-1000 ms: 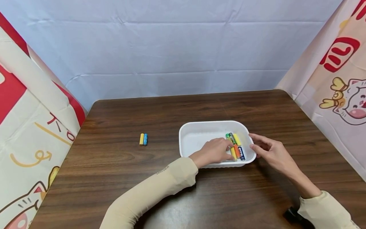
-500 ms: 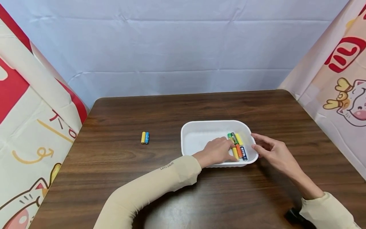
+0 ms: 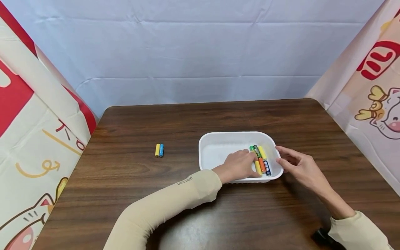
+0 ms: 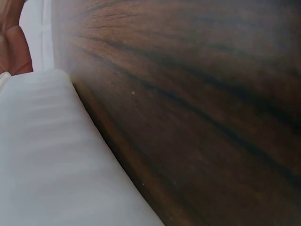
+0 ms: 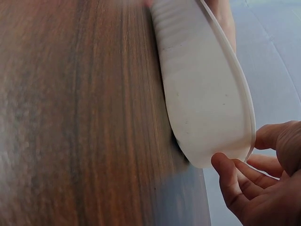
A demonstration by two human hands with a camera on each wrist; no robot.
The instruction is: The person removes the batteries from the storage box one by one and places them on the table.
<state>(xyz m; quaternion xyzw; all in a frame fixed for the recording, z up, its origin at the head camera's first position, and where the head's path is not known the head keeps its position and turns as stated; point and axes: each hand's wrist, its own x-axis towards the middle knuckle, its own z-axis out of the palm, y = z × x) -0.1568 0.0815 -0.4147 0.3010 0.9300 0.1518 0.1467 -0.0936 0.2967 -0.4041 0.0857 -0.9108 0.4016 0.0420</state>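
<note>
White tray [image 3: 218, 147] on the dark wood table [image 3: 187, 208], both hands at it; done, as I judge it: six battery cells [image 3: 261, 165] lie close together in two rows of three at the tray's right end; left, by the same judgement: the yellow battery [image 3: 157, 150] and the blue battery [image 3: 161, 150], side by side on the table, well apart from the tray on its left.

My left hand [image 3: 238, 164] reaches over the near rim, fingers bent over the leftmost cells, thumb low beside them; pinching or merely touching, I cannot tell. My right hand [image 3: 301, 170] grips the tray's right end, thumb and fingers partly closed at the wall and rim.

Hidden: my left fingertips and whatever lies under them, so six may be short; left wrist view mostly tray wall and wood, a bit of hand cut off in the corner, whose I cannot say; print on the cells too small to read; black thing [image 3: 322, 236] by my right sleeve [image 3: 356, 227], too dark to name.
</note>
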